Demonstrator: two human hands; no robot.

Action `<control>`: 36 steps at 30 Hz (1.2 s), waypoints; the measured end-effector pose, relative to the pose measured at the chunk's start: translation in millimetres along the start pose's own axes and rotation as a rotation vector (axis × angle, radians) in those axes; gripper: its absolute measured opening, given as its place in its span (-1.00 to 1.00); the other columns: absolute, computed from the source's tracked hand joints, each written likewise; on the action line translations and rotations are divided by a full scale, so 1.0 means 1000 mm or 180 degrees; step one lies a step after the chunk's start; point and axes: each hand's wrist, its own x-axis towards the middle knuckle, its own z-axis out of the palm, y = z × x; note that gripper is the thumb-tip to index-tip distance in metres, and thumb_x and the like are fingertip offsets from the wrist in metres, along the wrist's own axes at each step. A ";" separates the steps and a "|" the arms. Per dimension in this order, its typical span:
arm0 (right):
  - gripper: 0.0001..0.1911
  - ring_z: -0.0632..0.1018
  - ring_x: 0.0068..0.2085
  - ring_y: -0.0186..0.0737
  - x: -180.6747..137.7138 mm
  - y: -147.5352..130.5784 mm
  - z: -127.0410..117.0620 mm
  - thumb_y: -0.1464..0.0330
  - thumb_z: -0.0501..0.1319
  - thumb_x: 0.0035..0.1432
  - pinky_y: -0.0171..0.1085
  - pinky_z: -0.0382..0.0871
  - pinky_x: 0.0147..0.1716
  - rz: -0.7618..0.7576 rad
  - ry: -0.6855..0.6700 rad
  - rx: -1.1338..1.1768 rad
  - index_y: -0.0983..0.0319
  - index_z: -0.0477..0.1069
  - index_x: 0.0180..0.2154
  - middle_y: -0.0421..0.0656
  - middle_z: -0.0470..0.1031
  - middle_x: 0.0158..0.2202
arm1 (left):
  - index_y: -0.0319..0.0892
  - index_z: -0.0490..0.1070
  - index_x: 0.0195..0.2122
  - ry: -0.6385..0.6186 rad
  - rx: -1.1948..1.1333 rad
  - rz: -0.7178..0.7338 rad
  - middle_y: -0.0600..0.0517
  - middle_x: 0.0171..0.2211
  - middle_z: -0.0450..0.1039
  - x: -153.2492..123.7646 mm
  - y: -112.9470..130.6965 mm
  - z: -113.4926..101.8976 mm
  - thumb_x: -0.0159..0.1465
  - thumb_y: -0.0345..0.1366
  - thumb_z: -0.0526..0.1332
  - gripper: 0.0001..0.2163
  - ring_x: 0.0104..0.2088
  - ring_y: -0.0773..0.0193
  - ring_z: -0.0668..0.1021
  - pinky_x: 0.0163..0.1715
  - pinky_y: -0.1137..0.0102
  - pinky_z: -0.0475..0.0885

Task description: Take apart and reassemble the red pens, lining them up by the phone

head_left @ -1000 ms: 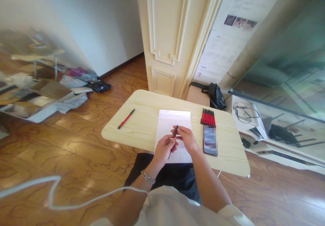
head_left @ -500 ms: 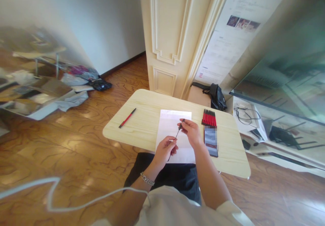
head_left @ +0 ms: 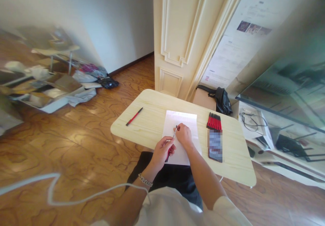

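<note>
My left hand (head_left: 164, 149) is closed around a red pen barrel (head_left: 168, 155), whose dark lower end shows beneath the fingers. A thin refill (head_left: 175, 132) slants up from the left fingertips. At its dark upper end, my right hand (head_left: 184, 134) has its fingertips pinched together; whether a small black pen part is also inside them is hidden. Both hands are above a white sheet of paper (head_left: 181, 116). Left of the paper lies a red and black pen (head_left: 134, 116). To the right, several matching pens (head_left: 214, 121) lie side by side.
A phone (head_left: 215, 146) with a blurred screen lies below the row of pens on the pale wooden table (head_left: 149, 104). Behind the table is a black bag (head_left: 223, 100). A white cable (head_left: 101, 197) crosses the lower left. Boxes and bags (head_left: 56, 90) cover the floor at left.
My right hand has come down slightly and turned, its fingers now closer to the left hand. More of the red barrel shows under the left hand. The whole view has shifted a little.
</note>
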 end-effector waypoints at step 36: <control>-0.72 0.48 -0.47 -0.23 0.014 0.023 -0.050 0.17 0.18 0.07 -0.26 0.26 -0.43 0.0140 0.0052 0.1329 0.24 0.51 -0.42 -0.09 0.54 -0.45 | -0.18 0.39 -0.28 -0.0021 0.0142 -0.0004 0.09 -0.60 0.43 0.007 -0.013 0.004 0.11 -0.09 0.27 -0.72 -0.66 0.38 0.43 -0.69 0.52 0.20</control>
